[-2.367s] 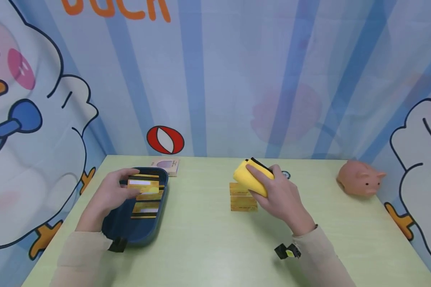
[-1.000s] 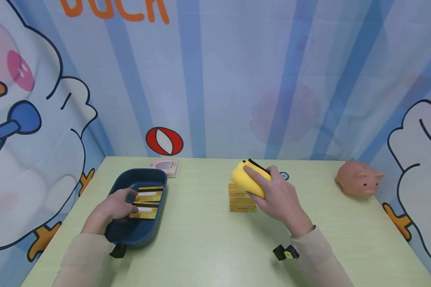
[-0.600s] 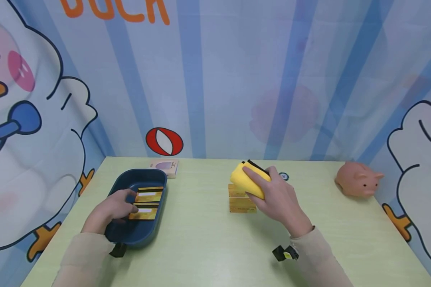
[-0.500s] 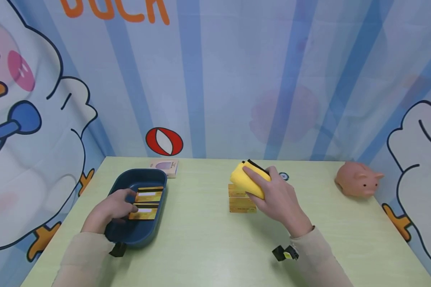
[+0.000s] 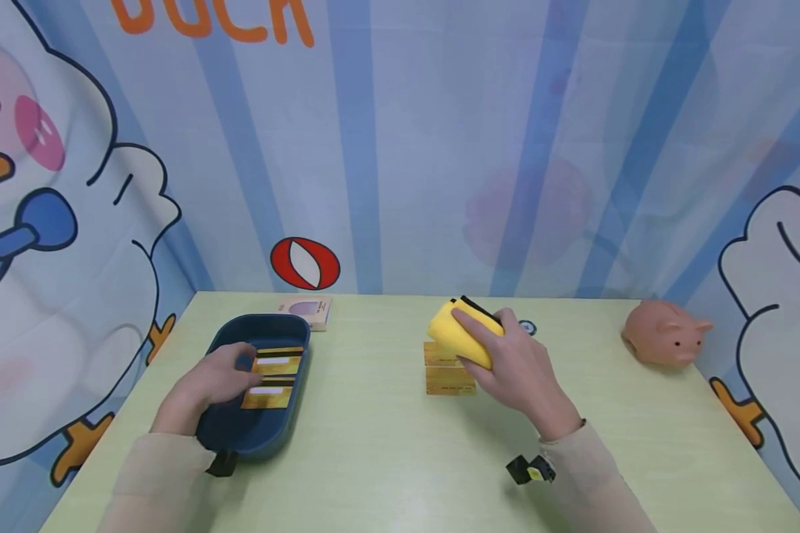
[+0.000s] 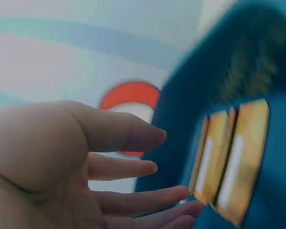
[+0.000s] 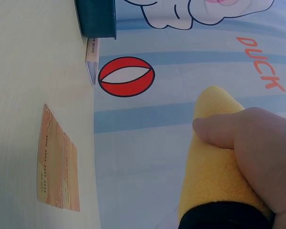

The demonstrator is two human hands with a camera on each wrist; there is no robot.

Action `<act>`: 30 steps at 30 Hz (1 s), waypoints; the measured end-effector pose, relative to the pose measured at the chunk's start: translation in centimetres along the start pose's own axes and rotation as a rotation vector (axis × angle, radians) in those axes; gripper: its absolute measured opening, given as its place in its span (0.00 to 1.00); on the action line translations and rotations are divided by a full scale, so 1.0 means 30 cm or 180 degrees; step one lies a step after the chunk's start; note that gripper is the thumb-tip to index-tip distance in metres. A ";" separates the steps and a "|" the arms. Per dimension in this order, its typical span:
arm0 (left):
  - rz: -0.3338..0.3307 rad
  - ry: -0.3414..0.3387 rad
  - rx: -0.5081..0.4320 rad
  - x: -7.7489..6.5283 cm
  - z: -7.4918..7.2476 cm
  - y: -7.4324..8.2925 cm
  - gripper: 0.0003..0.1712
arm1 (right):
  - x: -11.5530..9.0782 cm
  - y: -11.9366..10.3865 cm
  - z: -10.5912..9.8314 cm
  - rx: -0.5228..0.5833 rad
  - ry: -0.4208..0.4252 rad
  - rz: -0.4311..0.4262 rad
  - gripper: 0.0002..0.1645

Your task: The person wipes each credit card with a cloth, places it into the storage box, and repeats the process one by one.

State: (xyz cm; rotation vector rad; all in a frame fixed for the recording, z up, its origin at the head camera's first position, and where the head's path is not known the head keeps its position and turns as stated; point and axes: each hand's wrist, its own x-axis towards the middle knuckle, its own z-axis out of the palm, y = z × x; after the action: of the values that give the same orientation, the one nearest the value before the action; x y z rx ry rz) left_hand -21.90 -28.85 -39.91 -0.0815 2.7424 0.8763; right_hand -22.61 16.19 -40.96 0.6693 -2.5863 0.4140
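Note:
Over the dark blue tray (image 5: 243,437), my left hand (image 5: 216,381) has its fingers relaxed and holds nothing. Gold bank cards (image 5: 276,363) with black stripes and white panels lie in two places on the tray floor, just right of the fingertips. In the left wrist view the straight fingers stand apart, left of the cards (image 6: 243,167). My right hand (image 5: 516,366) grips a folded yellow cloth (image 5: 463,333) with black edging, thumb pressed on its fuzzy side in the right wrist view. Below the cloth, two more gold cards (image 5: 451,380) lie face up on the table, partly covered in the head view.
A small pale box (image 5: 310,311) is behind the tray. At the back, a round blue-and-white disc (image 5: 528,326) lies near the right hand. A pink piggy bank (image 5: 667,333) stands at the right edge. A striped cartoon curtain (image 5: 407,148) closes off the table's back.
Earlier my left hand held a gold card above the tray; it lowered the card in, let go, and now lifts slightly from the cards. My right hand keeps its grip on the cloth, nearly still.

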 end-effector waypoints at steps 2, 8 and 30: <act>0.0200 0.0151 0.0067 -0.010 0.004 0.043 0.33 | -0.001 0.003 -0.003 0.0002 0.0010 0.0011 0.42; 0.0900 0.0495 -0.0273 -0.034 0.045 0.188 0.30 | -0.001 0.013 -0.010 0.0004 0.0055 0.0018 0.42; 0.1808 -0.0084 -0.0526 0.104 0.447 0.505 0.26 | -0.003 0.036 -0.039 0.0047 0.0242 0.0046 0.42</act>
State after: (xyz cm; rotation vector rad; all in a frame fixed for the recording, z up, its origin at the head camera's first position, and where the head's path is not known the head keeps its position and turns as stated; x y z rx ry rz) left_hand -23.82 -8.67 -42.74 0.7022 2.6934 1.2250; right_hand -22.69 17.57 -40.20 0.6281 -2.5200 0.4549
